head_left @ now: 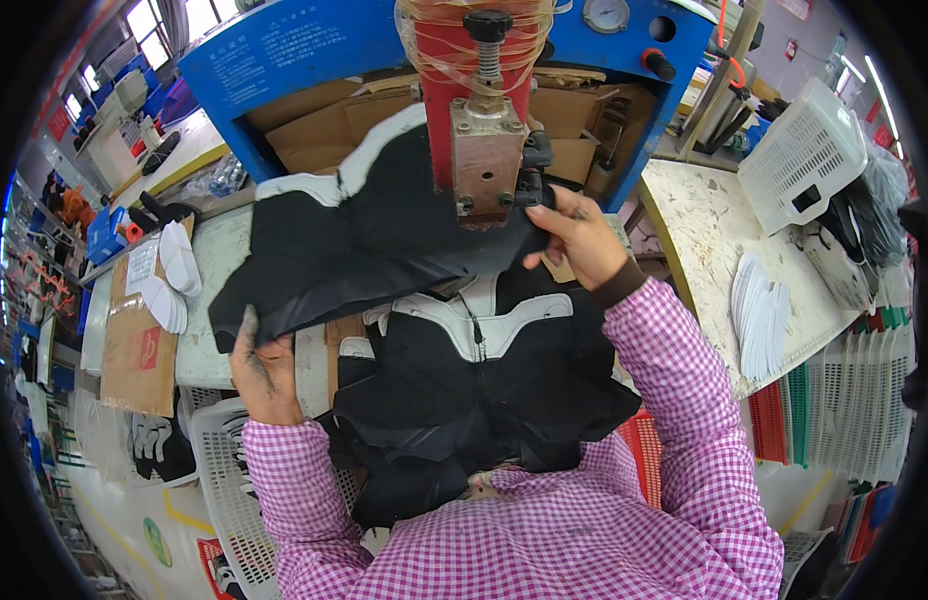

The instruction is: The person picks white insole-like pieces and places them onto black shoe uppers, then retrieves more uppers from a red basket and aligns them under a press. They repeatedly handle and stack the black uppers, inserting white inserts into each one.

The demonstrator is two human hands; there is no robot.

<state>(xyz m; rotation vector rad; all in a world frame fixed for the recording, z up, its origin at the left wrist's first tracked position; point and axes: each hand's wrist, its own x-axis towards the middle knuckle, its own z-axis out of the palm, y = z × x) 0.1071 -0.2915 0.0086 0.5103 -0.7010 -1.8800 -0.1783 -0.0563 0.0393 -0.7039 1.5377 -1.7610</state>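
A black panel with a white scalloped edge (349,235), which looks like a shoe upper laid flat, stretches between my hands. My left hand (266,375) pinches its lower left corner, thumb on top. My right hand (581,238) grips the right end, close beside the metal head (487,165) of a red machine arm (439,85). That head stands over the panel and hides part of it; whether it presses on it I cannot tell. Below, nearer my body, lies a stack of similar black panels with white trim (474,385).
The blue machine housing (284,55) rises behind, with cardboard inside. White sole-shaped pieces (759,315) lie on the right table (699,225) near a white basket (804,150). More such pieces (166,300) rest on cardboard at left. A white crate (224,500) stands beside my left arm.
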